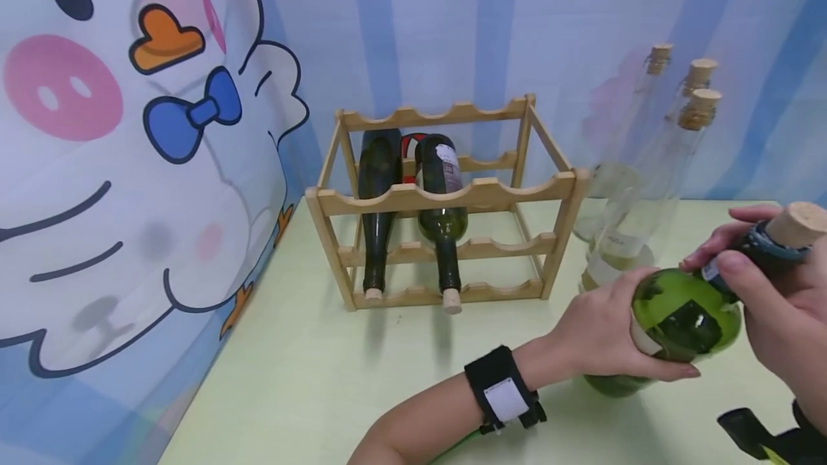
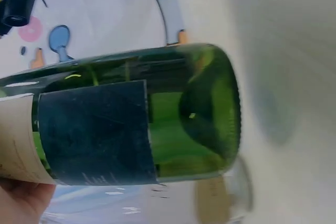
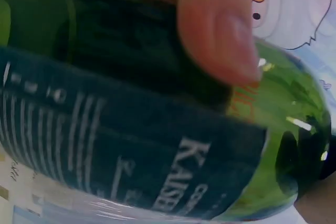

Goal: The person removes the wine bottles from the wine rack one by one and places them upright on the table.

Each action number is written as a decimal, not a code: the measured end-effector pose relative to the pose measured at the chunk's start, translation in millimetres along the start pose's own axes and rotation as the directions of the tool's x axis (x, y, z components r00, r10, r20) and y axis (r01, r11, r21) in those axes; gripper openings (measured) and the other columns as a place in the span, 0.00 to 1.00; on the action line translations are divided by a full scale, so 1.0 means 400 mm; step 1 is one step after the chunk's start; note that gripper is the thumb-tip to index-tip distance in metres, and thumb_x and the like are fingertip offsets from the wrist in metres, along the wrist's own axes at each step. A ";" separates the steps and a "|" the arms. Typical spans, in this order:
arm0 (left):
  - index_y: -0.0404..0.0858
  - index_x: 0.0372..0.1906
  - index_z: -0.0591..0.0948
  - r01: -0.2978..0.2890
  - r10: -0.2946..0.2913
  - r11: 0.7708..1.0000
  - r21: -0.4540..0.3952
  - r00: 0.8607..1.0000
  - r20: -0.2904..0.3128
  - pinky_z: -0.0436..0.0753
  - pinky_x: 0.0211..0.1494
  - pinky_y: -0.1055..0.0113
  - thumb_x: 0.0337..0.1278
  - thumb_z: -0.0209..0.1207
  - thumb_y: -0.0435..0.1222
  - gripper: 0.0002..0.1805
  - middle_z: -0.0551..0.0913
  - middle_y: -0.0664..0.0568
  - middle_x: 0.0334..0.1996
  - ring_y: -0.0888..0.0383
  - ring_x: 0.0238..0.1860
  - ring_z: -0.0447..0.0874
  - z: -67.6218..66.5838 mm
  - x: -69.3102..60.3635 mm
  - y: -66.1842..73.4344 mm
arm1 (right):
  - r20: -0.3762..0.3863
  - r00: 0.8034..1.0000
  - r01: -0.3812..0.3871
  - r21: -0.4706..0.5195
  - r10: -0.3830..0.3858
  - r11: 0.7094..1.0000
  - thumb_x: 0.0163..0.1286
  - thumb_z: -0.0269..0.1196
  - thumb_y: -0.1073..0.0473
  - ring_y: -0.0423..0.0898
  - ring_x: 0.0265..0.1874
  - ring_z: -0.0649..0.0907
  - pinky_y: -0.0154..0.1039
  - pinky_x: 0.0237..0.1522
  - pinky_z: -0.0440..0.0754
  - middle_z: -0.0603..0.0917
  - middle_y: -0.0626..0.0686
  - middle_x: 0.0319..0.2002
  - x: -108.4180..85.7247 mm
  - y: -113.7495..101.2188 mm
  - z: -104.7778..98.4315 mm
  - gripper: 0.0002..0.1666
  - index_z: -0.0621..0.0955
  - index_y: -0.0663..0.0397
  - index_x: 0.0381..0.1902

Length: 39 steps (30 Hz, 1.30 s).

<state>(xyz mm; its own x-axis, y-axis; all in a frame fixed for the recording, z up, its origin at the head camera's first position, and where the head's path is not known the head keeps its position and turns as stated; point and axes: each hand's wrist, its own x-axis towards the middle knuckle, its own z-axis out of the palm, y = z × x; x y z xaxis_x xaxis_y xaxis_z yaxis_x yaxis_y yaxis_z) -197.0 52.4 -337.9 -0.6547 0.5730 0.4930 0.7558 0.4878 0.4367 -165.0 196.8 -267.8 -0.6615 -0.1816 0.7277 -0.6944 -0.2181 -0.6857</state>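
A green wine bottle (image 1: 688, 311) with a cork in its top is tilted over the right of the table, its neck toward the person. My left hand (image 1: 597, 329) grips the bottle's body, thumb along the near side. Around the neck, just below the cork (image 1: 800, 224), my right hand (image 1: 778, 300) is curled. In the left wrist view the bottle's base and dark label (image 2: 97, 135) show. White lettering is on the dark label (image 3: 131, 140) in the right wrist view, where a thumb (image 3: 220, 35) presses the glass.
A wooden wine rack (image 1: 400, 199) stands mid-table, holding two corked bottles, a dark one (image 1: 379, 178) and a green one (image 1: 442, 219), necks forward. Several clear corked bottles (image 1: 646, 207) stand upright behind my hands. A cartoon-printed backdrop (image 1: 161, 214) borders the table (image 1: 284, 379).
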 end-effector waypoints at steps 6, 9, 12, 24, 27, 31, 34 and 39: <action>0.50 0.64 0.51 0.125 -0.125 0.991 -0.045 0.992 -0.004 0.66 0.31 0.87 0.25 0.68 0.57 0.55 0.75 0.60 0.43 0.75 0.38 0.73 0.052 0.010 -0.040 | -0.083 0.994 -0.098 -0.409 0.070 0.908 0.59 0.49 0.79 0.36 0.28 0.78 0.20 0.35 0.74 0.73 0.49 0.31 0.025 0.033 0.008 0.23 0.67 0.60 0.52; 0.52 0.64 0.50 0.179 -0.179 0.981 -0.069 0.984 0.008 0.66 0.32 0.86 0.27 0.67 0.58 0.54 0.73 0.62 0.44 0.75 0.39 0.72 0.068 0.018 -0.049 | -0.118 0.990 -0.127 -0.442 0.082 0.888 0.58 0.51 0.78 0.35 0.26 0.78 0.21 0.33 0.75 0.73 0.49 0.30 0.039 0.052 0.004 0.23 0.67 0.58 0.51; 0.54 0.64 0.50 0.214 -0.214 0.974 -0.070 0.977 0.017 0.65 0.32 0.86 0.28 0.65 0.59 0.53 0.70 0.64 0.45 0.75 0.40 0.69 0.077 0.031 -0.054 | -0.163 0.983 -0.150 -0.436 0.086 0.887 0.58 0.52 0.76 0.35 0.25 0.78 0.21 0.32 0.75 0.73 0.49 0.29 0.052 0.070 -0.003 0.22 0.67 0.56 0.50; 0.50 0.62 0.54 0.233 -0.219 0.968 0.090 0.965 -0.145 0.62 0.33 0.88 0.26 0.62 0.64 0.52 0.64 0.62 0.50 0.72 0.44 0.63 0.108 0.076 -0.074 | -0.221 0.975 -0.116 -0.461 0.013 0.880 0.59 0.52 0.73 0.34 0.23 0.78 0.21 0.31 0.75 0.75 0.46 0.28 0.092 0.135 -0.043 0.20 0.67 0.60 0.51; 0.49 0.61 0.56 0.258 -0.240 0.960 0.112 0.959 -0.151 0.62 0.32 0.88 0.26 0.61 0.65 0.52 0.64 0.62 0.49 0.72 0.43 0.64 0.112 0.087 -0.076 | -0.236 0.972 -0.118 -0.439 0.013 0.891 0.59 0.52 0.72 0.34 0.23 0.78 0.21 0.31 0.75 0.75 0.47 0.28 0.098 0.145 -0.050 0.19 0.68 0.60 0.50; 0.50 0.61 0.55 0.284 -0.269 0.953 0.100 0.952 -0.143 0.61 0.32 0.88 0.27 0.61 0.66 0.51 0.64 0.63 0.48 0.73 0.43 0.64 0.117 0.098 -0.079 | -0.248 0.969 -0.112 -0.399 0.010 0.910 0.58 0.52 0.74 0.34 0.22 0.79 0.21 0.30 0.76 0.76 0.46 0.28 0.105 0.156 -0.060 0.20 0.69 0.60 0.49; 0.50 0.62 0.55 0.291 -0.277 0.952 0.093 0.951 -0.135 0.62 0.33 0.88 0.27 0.61 0.66 0.51 0.64 0.63 0.49 0.73 0.43 0.64 0.118 0.104 -0.082 | -0.251 0.968 -0.099 -0.387 -0.002 0.917 0.57 0.53 0.75 0.34 0.22 0.79 0.21 0.30 0.76 0.77 0.46 0.28 0.109 0.162 -0.065 0.20 0.69 0.61 0.49; 0.50 0.62 0.55 0.283 -0.268 0.953 0.109 0.954 -0.135 0.63 0.35 0.88 0.27 0.60 0.66 0.52 0.64 0.63 0.49 0.73 0.45 0.64 0.119 0.109 -0.085 | -0.245 0.969 -0.071 -0.360 -0.021 0.930 0.57 0.53 0.75 0.34 0.22 0.79 0.21 0.31 0.76 0.77 0.46 0.28 0.111 0.167 -0.068 0.19 0.69 0.63 0.48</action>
<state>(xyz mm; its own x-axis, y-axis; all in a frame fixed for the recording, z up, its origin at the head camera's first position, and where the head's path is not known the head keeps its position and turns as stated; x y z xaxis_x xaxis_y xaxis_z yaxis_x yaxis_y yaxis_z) -250.6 92.1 -367.0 -0.8286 0.3268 0.4546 0.5357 0.6988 0.4740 -248.2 200.1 -281.9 -0.6958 0.0640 0.7154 -0.7012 0.1556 -0.6958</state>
